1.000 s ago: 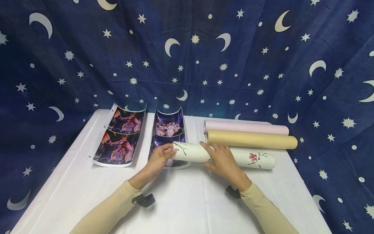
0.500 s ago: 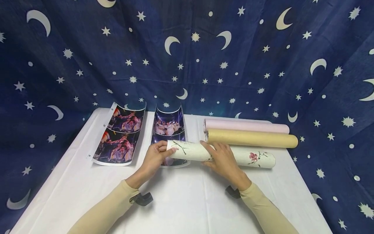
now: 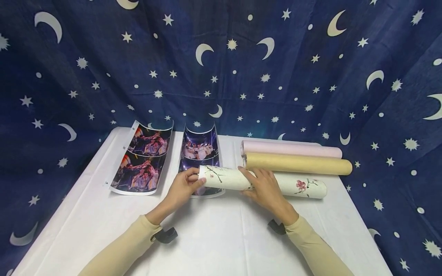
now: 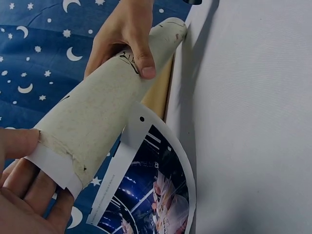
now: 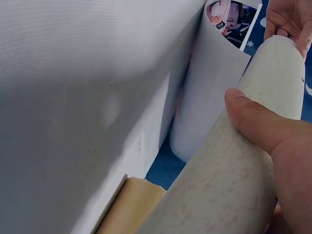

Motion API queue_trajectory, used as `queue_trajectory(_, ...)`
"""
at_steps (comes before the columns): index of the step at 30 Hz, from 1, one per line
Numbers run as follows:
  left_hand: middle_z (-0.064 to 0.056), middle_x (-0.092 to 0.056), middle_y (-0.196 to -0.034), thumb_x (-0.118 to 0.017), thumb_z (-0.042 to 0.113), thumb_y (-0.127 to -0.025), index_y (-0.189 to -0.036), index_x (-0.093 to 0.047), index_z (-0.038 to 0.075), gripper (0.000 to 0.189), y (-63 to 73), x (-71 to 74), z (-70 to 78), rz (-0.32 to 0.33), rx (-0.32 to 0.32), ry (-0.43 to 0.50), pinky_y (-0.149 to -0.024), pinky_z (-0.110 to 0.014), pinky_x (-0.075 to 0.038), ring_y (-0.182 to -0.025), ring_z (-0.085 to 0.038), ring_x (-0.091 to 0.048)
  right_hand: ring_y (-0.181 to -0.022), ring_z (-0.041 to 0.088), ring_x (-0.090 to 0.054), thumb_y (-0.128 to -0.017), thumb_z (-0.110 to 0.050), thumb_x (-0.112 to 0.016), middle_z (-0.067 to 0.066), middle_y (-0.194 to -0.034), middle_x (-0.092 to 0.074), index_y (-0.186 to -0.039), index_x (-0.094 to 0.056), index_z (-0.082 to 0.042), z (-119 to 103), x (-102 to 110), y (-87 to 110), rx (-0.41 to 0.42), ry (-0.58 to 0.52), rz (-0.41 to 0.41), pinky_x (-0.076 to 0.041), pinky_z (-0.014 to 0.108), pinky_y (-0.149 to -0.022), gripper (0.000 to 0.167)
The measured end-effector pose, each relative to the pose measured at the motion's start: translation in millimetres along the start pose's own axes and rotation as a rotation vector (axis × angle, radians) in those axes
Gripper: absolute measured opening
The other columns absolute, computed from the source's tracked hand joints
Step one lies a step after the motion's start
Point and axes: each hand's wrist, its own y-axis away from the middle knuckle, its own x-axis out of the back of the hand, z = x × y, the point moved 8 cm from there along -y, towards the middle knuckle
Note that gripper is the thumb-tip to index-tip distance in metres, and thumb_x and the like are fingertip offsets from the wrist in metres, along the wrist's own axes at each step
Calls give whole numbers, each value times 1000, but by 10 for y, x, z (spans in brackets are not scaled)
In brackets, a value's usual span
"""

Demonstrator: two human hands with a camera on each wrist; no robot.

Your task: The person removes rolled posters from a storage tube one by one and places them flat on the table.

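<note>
A cream roll of wallpaper (image 3: pixel 228 178) with red blossoms and dark twigs lies crosswise between both hands. My left hand (image 3: pixel 183 188) pinches its left end, thumb outside and fingers at the opening. There, in the left wrist view, a strip of white paper (image 4: pixel 54 168) shows beyond the torn-looking cream edge. My right hand (image 3: pixel 265 191) grips the roll near its middle, thumb (image 5: pixel 256 117) along the near side in the right wrist view. The left end overlaps a curved photo print (image 3: pixel 200 148), hiding part of it.
Behind the held roll lie a yellow roll (image 3: pixel 298 164) and a pink roll (image 3: pixel 291 148), side by side. Another curled photo print (image 3: pixel 141 172) is on the left of the white table (image 3: pixel 214 237). A dark blue star-and-moon cloth (image 3: pixel 221 57) hangs behind.
My left hand and the roll's left end have shifted slightly left. The right hand and the roll's right end have stayed nearly in place.
</note>
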Motion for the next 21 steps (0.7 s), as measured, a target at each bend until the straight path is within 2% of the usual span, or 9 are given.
queue_trajectory(6, -23, -73, -103, -69, 5, -89, -114, -63, -4, 27, 2, 63, 32, 50, 6, 28, -67, -29, -59, -85, -14, -73, -106, 34, -62, -70, -47, -84, 9, -119, -64, -145, -47, -28, 11, 10, -5, -10, -2, -5, -45, 49, -92, 86)
queue_trajectory(12, -23, -73, -99, -69, 5, -89, -112, -64, -4, 25, 23, 132, 42, 78, 6, 23, -61, -26, -56, -78, -11, -70, -107, 35, -62, -71, -47, -84, 10, -121, -64, -144, -47, -29, 31, 6, 4, -18, -6, -7, -45, 50, -92, 85)
queue_trajectory(15, -23, -73, -100, -69, 5, -89, -112, -63, -5, 26, 37, 172, 43, 94, 8, 28, -66, -24, -57, -78, -7, -70, -109, 35, -62, -71, -47, -84, 11, -122, -63, -145, -47, -29, 50, 2, 14, -23, -9, -11, -45, 51, -94, 85)
queue_trajectory(18, -24, -73, -100, -69, 4, -89, -111, -64, -6, 25, 42, 205, 44, 108, 4, 40, -75, -27, -59, -80, -5, -70, -110, 35, -62, -71, -47, -84, 11, -122, -63, -145, -46, -29, 68, 4, 26, -29, -7, -13, -45, 52, -95, 86)
queue_trajectory(21, -26, -73, -100, -69, 3, -88, -111, -63, -6, 25, 41, 236, 51, 117, -9, 46, -76, -29, -60, -79, -5, -70, -109, 36, -62, -70, -47, -85, 11, -120, -64, -144, -47, -29, 81, 15, 36, -31, -7, -7, -45, 52, -95, 85)
